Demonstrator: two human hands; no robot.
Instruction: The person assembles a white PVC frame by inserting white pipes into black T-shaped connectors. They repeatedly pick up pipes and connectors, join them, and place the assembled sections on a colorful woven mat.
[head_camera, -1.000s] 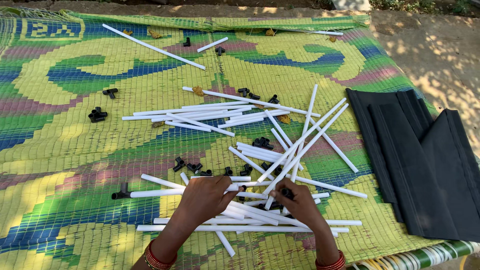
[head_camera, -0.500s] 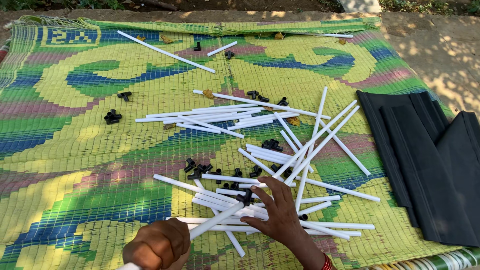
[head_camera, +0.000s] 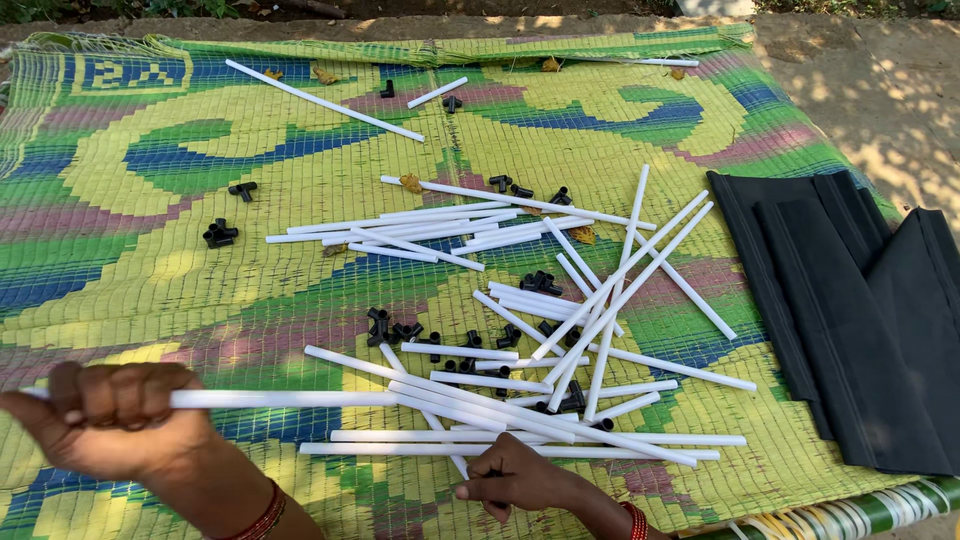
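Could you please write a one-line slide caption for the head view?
Left hand grips a white tube over a woven mat; right hand rests among scattered tubes.

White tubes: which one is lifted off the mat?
The white tube gripped in the left hand, lifted at that end; every other tube lies loose on the woven mat.

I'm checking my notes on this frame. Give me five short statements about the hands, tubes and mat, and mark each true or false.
1. The left hand grips a white tube. True.
2. The right hand is raised high above the mat. False: it rests low at the near edge of the tube pile.
3. Folded black fabric lies at the mat's right side. True.
4. The small connectors are white. False: they are black.
5. All tubes lie in one pile. False: a long tube lies apart at the far side.
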